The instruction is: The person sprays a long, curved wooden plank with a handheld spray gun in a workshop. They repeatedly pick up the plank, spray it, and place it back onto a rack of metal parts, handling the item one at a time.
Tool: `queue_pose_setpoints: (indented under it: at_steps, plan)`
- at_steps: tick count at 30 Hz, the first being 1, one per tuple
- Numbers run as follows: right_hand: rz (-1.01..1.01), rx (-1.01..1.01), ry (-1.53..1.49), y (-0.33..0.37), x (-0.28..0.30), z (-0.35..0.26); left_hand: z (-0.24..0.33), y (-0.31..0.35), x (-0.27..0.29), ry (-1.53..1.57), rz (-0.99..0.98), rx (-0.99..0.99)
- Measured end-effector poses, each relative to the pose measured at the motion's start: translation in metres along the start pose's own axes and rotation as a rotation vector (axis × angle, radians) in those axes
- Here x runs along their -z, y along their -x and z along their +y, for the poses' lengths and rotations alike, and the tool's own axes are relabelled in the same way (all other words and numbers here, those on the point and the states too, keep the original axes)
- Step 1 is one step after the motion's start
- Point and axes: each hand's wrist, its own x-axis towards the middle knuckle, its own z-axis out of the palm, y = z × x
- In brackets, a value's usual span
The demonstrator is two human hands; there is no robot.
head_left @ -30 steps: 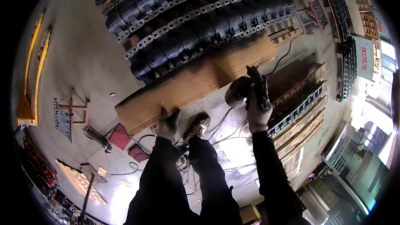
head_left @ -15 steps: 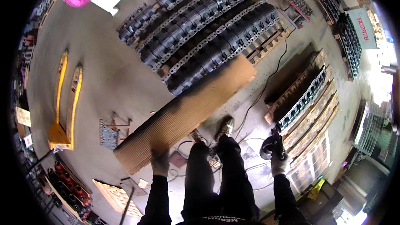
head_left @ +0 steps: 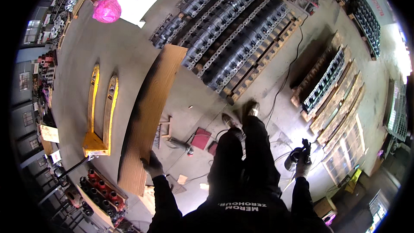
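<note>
A long, brown corrugated cardboard sheet, black-stained along one side, (head_left: 152,108) lies left of the person, its long axis running away forward and leaning right. The gloved left hand (head_left: 152,165), much the nearer, pinches its right edge near the close end. Well apart, the gloved right hand (head_left: 303,169) grips a black spray gun with a round cup (head_left: 295,157).

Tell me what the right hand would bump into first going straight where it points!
Past the spray gun it holds, the right hand would probably meet the near end of the wooden pallet under the dark metal part. It may be higher and pass over; depth is unclear.
</note>
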Motion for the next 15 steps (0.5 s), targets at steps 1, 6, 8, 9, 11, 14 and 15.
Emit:
queue_pose_setpoints:
  at_steps: [1,6,8,9,11,14,15]
  plan:
    - [0.009,-0.011,0.005,0.006,0.000,0.005,0.009,-0.008,0.000,0.013,-0.020,-0.016]
    - [-0.003,-0.029,-0.172,0.038,-0.003,-0.024,0.031,-0.001,-0.062,-0.009,0.016,-0.063]
    - [-0.011,-0.030,-0.138,0.051,-0.016,-0.056,0.045,0.000,-0.082,-0.018,-0.032,-0.057]
    - [-0.009,-0.052,-0.096,0.051,-0.016,-0.054,0.050,0.000,-0.092,0.000,-0.010,-0.037]
    - [0.020,-0.068,-0.103,0.042,-0.019,-0.027,0.055,-0.004,-0.116,0.044,0.025,0.003]
    - [0.014,-0.069,-0.017,0.043,-0.022,-0.032,0.063,-0.013,-0.133,-0.086,0.032,-0.142]
    - [0.018,-0.109,-0.074,0.039,-0.031,-0.032,0.068,-0.018,-0.138,-0.095,0.013,-0.150]
